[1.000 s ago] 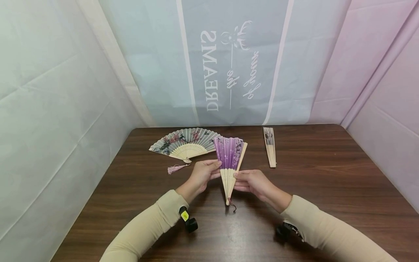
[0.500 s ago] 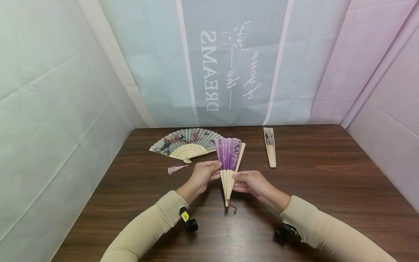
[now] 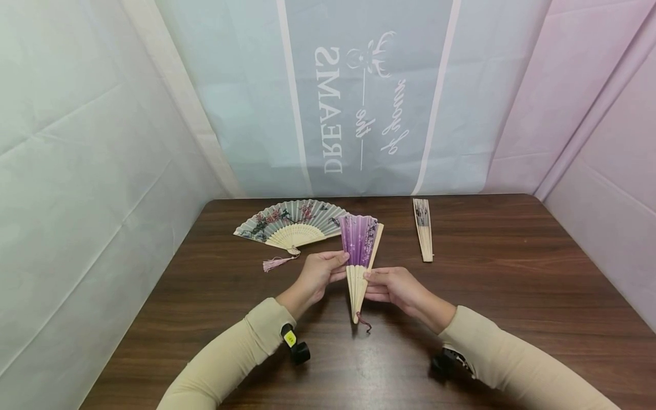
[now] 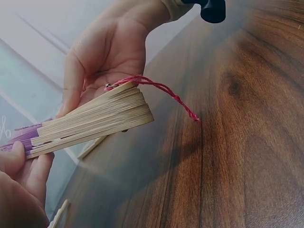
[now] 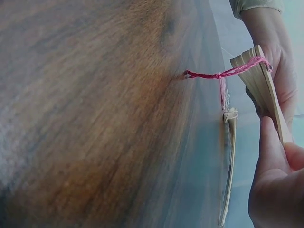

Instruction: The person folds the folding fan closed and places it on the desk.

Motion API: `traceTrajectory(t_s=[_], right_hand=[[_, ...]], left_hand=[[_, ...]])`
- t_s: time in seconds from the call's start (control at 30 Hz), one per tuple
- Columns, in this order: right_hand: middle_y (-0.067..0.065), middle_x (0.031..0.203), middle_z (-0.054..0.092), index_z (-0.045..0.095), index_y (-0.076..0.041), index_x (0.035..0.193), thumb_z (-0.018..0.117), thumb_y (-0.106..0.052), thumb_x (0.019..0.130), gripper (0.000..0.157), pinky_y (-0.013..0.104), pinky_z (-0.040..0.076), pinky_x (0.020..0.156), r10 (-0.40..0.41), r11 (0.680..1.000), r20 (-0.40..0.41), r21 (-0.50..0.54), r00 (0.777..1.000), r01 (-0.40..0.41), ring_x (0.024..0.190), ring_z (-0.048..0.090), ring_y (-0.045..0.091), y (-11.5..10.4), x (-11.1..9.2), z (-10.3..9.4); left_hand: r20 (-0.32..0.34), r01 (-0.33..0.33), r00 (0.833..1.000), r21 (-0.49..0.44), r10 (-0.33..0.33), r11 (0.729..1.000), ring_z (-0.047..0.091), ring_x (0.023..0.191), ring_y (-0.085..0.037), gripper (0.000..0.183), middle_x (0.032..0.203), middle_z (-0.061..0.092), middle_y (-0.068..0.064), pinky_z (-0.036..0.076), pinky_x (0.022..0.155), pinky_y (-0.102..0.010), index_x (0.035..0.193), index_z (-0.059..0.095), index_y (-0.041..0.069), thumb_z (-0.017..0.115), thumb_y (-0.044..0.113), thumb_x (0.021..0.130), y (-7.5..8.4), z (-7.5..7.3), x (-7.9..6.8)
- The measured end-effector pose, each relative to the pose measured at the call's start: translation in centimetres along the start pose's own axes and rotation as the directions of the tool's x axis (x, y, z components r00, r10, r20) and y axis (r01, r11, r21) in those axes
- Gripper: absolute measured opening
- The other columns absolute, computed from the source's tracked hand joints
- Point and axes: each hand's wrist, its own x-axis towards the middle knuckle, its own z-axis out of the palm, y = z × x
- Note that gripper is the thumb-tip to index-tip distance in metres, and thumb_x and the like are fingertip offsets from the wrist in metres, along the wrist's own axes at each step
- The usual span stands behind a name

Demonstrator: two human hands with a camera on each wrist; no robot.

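Pinching a partly spread purple fan (image 3: 359, 257) with the left hand (image 3: 320, 272) at the border of cloth (image 3: 360, 236) and ribs (image 3: 356, 282), and with the right hand (image 3: 398, 287) slightly lower on the ribs. Holding it above the table (image 3: 533, 285) between both hands, with a red cord (image 4: 164, 87) trailing from its narrow end. Can see a wide-spread grey fan (image 3: 296, 222) with a pink tassel (image 3: 277, 263) beyond the left hand, and a folded fan (image 3: 423, 231) beyond the right hand.

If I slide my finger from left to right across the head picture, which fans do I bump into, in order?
Spread-out grey flowery cloth fan → partly open purple cloth fan with pale ribs → narrow folded pale-ribbed fan.
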Motion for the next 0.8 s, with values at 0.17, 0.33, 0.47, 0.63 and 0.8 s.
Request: traceTrajectory(t_s=[0.17,0.33,0.47,0.63,0.8], right_hand=[[0.012,0.098,0.077,0.046,0.022,0.132,0.055,-0.005,0.100,0.042,0.033,0.062,0.088,0.002,1.000,-0.003,-0.002,1.000,-0.002,0.085,0.074,0.013,-0.05,-0.04,0.05],[0.010,0.096,0.077,0.048,0.021,0.130,0.055,-0.005,0.100,0.041,0.034,0.062,0.088,0.001,1.000,-0.004,-0.013,1.000,-0.001,0.084,0.074,0.012,-0.10,-0.07,0.10],[0.008,0.094,0.077,0.050,0.021,0.129,0.056,-0.006,0.099,0.040,0.035,0.062,0.089,0.000,1.000,-0.003,-0.023,1.000,-0.001,0.083,0.074,0.013,-0.07,-0.04,0.11],[0.008,0.093,0.077,0.051,0.021,0.127,0.056,-0.006,0.099,0.039,0.038,0.061,0.090,-0.004,0.999,0.002,-0.033,1.000,0.004,0.083,0.074,0.013,-0.04,-0.07,0.15],[0.009,0.094,0.077,0.051,0.021,0.127,0.055,-0.005,0.099,0.038,0.036,0.062,0.089,-0.010,0.999,0.008,-0.036,1.000,0.011,0.083,0.074,0.013,0.02,-0.04,0.15]], left_hand=[[0.010,-0.014,1.000,0.018,0.013,1.000,0.074,0.082,-0.015,0.029,0.105,0.074,-0.022,0.064,0.081,-0.030,0.119,0.063,-0.014,0.063,0.003,0.096,0.10,0.06,-0.12],[0.032,-0.032,0.999,0.041,0.031,0.999,0.075,0.087,-0.019,0.031,0.111,0.071,-0.025,0.063,0.082,-0.032,0.121,0.062,-0.014,0.063,0.005,0.096,0.13,0.03,-0.14],[0.052,-0.043,0.998,0.052,0.040,0.998,0.075,0.091,-0.023,0.032,0.113,0.069,-0.027,0.063,0.084,-0.034,0.121,0.063,-0.013,0.064,0.005,0.095,0.06,-0.03,-0.12],[0.048,-0.043,0.998,0.052,0.041,0.998,0.075,0.087,-0.020,0.032,0.111,0.070,-0.027,0.063,0.083,-0.034,0.120,0.063,-0.014,0.065,0.005,0.094,0.12,0.01,-0.23],[0.035,-0.033,0.999,0.045,0.031,0.998,0.074,0.081,-0.015,0.031,0.108,0.072,-0.025,0.064,0.081,-0.032,0.119,0.063,-0.014,0.066,0.004,0.094,0.15,0.01,-0.21]])
